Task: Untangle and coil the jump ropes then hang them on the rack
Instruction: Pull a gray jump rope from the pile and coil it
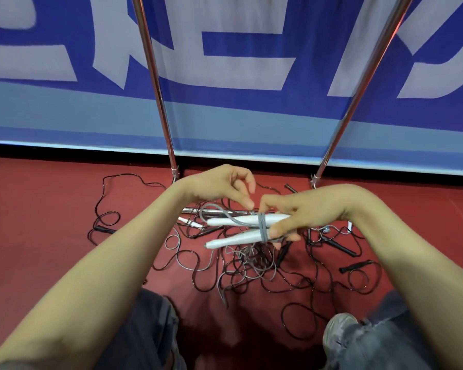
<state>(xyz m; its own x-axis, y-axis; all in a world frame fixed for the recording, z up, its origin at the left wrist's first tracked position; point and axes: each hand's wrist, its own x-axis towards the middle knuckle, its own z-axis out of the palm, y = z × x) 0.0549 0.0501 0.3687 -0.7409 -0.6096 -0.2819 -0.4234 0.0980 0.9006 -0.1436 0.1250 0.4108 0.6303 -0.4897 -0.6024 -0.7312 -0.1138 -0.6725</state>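
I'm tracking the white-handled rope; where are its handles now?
Head view, centre: the right hand grips both white handles, grey cord wound round them, above the tangled pile.

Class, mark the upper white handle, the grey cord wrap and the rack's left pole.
upper white handle (pixel 230 220): head view, mid-shaft.
grey cord wrap (pixel 262 223): head view, turns crossing that handle.
rack's left pole (pixel 162 116): head view, lower shaft.

Hands (pixel 219 189): two. White handles (pixel 241 219): two. Grey cord loop (pixel 216 206): one. Upright rack poles (pixel 156 84): two. Black handles (pixel 354 267): at least five.
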